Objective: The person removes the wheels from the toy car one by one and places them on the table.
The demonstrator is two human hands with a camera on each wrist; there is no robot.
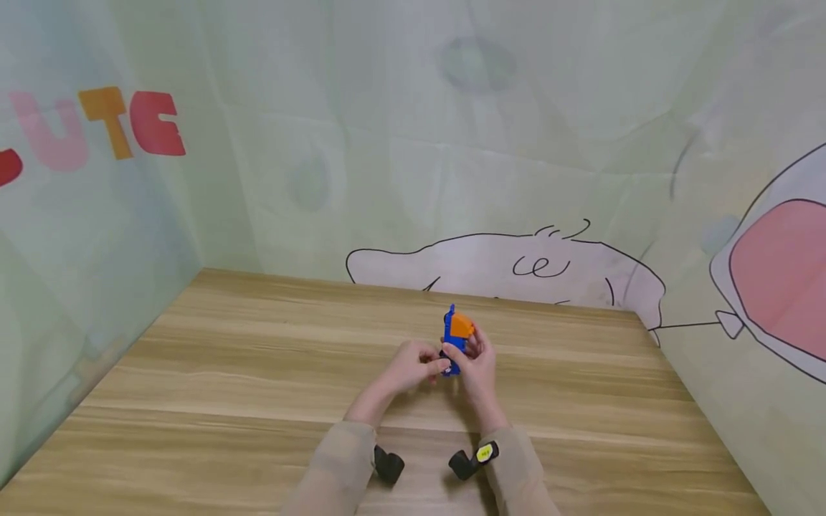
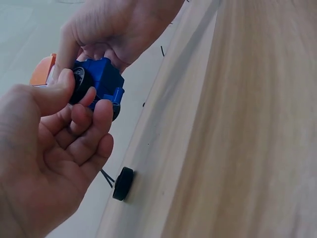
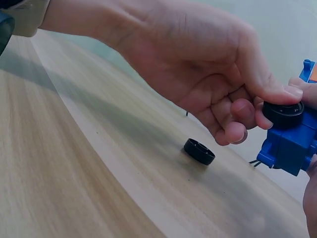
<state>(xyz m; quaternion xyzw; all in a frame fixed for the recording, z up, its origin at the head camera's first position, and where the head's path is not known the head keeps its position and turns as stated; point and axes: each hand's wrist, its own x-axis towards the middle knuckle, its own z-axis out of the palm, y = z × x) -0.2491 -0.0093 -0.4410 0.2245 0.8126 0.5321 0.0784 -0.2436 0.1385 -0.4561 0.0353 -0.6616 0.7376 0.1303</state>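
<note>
A small blue toy truck (image 1: pixel 453 338) with an orange body (image 1: pixel 462 326) is held up above the table, tilted on end. My right hand (image 1: pixel 478 362) grips the truck, its thumb across the blue chassis. With thumb and fingers, my left hand (image 1: pixel 411 367) pinches a black wheel (image 3: pixel 283 115) at the side of the truck's lower end. In the left wrist view the left thumb (image 2: pixel 58 91) lies on that wheel's face. Below the hands, a loose black wheel (image 3: pixel 199 151) lies on the tabletop; the left hand hides it in the head view.
The wood-grain table (image 1: pixel 213 387) reaches back to a printed cloth backdrop (image 1: pixel 400 165) with cartoon outlines and letters. More cloth stands along both sides. Black wrist cameras sit by the sleeves, the left camera (image 1: pixel 388 465) close to the right camera (image 1: pixel 463 464).
</note>
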